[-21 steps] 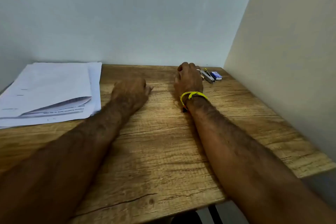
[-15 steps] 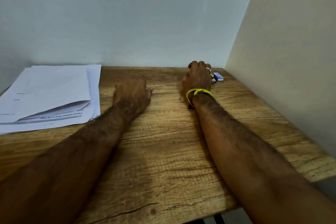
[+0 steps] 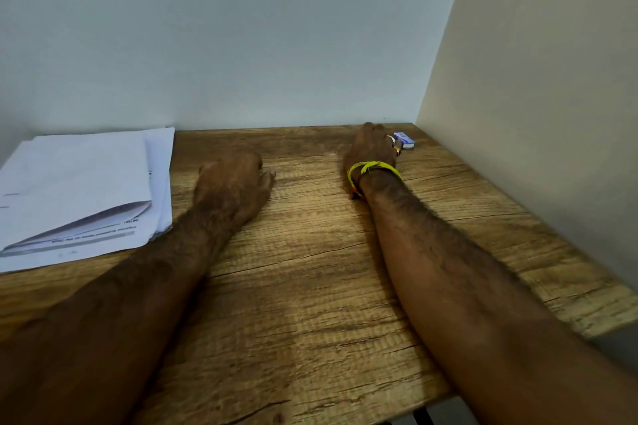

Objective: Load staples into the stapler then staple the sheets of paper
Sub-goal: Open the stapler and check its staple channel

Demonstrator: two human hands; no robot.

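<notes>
Right hand (image 3: 371, 148) at far worktop (image 3: 310, 286) corner, beside staple box (image 3: 404, 140); grip indeterminable. Left hand (image 3: 234, 185) loosely curled, resting flat, empty, near paper sheets (image 3: 79, 190).

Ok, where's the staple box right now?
In the head view the small blue-and-white staple box lies at the table's far right corner, just right of the right hand, near the beige side wall.

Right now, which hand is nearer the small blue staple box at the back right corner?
Right. The right hand sits just left of the staple box, almost touching it. The left hand rests mid-table, far to the box's left, nearer the paper sheets.
</notes>
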